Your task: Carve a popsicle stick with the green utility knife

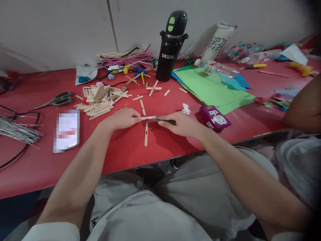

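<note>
My left hand (125, 118) is closed on the end of a wooden craft stick (149, 117), held level just above the red table. My right hand (182, 124) grips a knife (170, 122) with a green handle, and its grey blade meets the stick's right end. Directly below lies another craft stick (145, 134) with a small slot cut in it. A similar notched stick (142, 107) rests beyond my hands. Farther back, a few sticks (153, 88) are joined in a cross shape. The heap of loose craft sticks (101, 100) spreads behind my left hand.
Scissors (59, 99), a phone (67, 130) and metal wires (18, 129) lie at left. A black bottle (170, 50) stands at the back. Green paper sheets (213, 88) and a purple device (215, 118) are at right, near another person's arm (304, 107).
</note>
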Tool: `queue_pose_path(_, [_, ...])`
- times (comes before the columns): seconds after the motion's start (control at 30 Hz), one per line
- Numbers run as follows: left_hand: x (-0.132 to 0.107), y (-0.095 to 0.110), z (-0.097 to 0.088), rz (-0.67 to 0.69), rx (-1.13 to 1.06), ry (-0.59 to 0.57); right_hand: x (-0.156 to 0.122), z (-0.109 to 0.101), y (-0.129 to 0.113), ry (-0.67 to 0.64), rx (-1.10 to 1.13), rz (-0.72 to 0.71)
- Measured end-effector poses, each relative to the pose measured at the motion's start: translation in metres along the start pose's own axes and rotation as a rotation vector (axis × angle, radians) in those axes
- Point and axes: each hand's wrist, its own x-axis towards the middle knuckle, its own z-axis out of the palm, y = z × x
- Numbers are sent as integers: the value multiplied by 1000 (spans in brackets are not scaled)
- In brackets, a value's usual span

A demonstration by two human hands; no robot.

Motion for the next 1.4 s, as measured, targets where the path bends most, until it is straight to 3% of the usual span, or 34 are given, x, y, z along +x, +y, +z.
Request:
queue_pose_path(0.2, [0,0,2,-15,3,28,-1,2,9,4,95,19])
queue_pose_path(0.5, [9,-1,13,-14,-12,169,-1,-1,2,104,168,61])
queue_pose_path(0.63, [12,4,19,22,-119,248,-3,-4,-6,81,470,205])
queue_pose_path(0.83, [12,15,23,121,-229,378,-1,1,-12,40,751,244])
queue_pose_path(1.2, [16,14,25,119,-280,449,-1,4,-9,154,577,163])
queue_pose_path(1.4, [15,15,25,131,-235,438,2,7,-6,138,539,134])
